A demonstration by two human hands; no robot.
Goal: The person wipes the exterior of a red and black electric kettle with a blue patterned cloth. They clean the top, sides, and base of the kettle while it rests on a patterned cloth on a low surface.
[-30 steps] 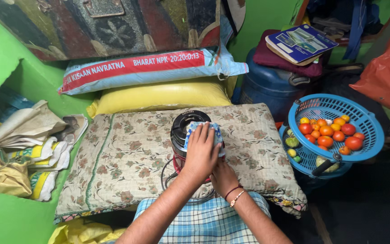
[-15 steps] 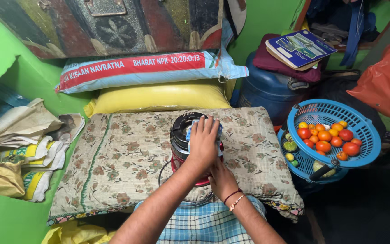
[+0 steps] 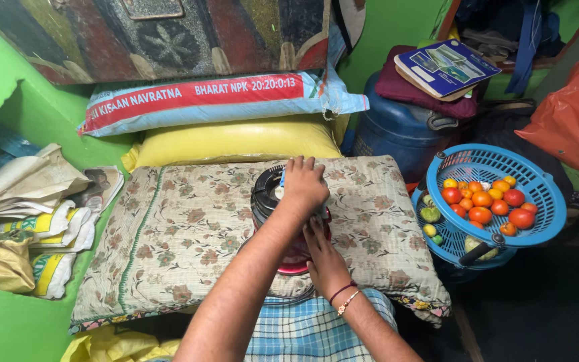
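A mixer base (image 3: 265, 196) with a black top and a red foot stands on a floral cushion (image 3: 175, 228) in front of me. My left hand (image 3: 303, 182) presses a blue-and-white cloth (image 3: 281, 178) onto its top; the hand covers most of the cloth. My right hand (image 3: 323, 258), with bracelets at the wrist, rests flat against the near right side of the base. The appliance's cord (image 3: 289, 293) loops by the cushion's near edge.
A blue basket (image 3: 497, 164) of tomatoes (image 3: 484, 201) sits at the right, over a second basket. Behind the cushion lie a yellow sack (image 3: 236, 141) and a printed sack (image 3: 196, 97). A blue drum (image 3: 397, 134) carries a book (image 3: 447, 67). Folded sacks (image 3: 35, 221) lie left.
My left hand has slid the cloth away from me across the top of the mixer base. My right hand stays at the base's side.
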